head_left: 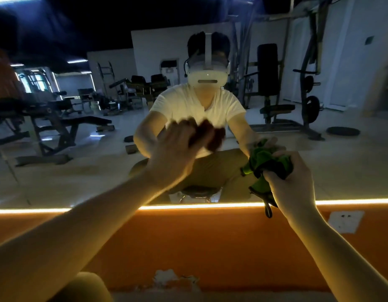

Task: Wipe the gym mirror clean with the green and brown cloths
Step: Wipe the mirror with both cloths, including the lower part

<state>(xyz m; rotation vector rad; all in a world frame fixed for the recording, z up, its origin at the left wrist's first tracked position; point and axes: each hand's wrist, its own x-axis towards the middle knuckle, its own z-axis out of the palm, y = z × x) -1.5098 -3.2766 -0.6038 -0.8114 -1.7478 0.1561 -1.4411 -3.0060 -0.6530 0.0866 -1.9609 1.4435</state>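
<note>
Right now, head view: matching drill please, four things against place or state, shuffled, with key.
1 brown cloth
2 green cloth
3 light strip
4 wall socket

a bunched in the right hand
b on the orange wall, right side
c pressed on the mirror by the left hand
d glowing along the mirror's bottom edge

Pairs: 1-c; 2-a; 3-d; 4-b
</note>
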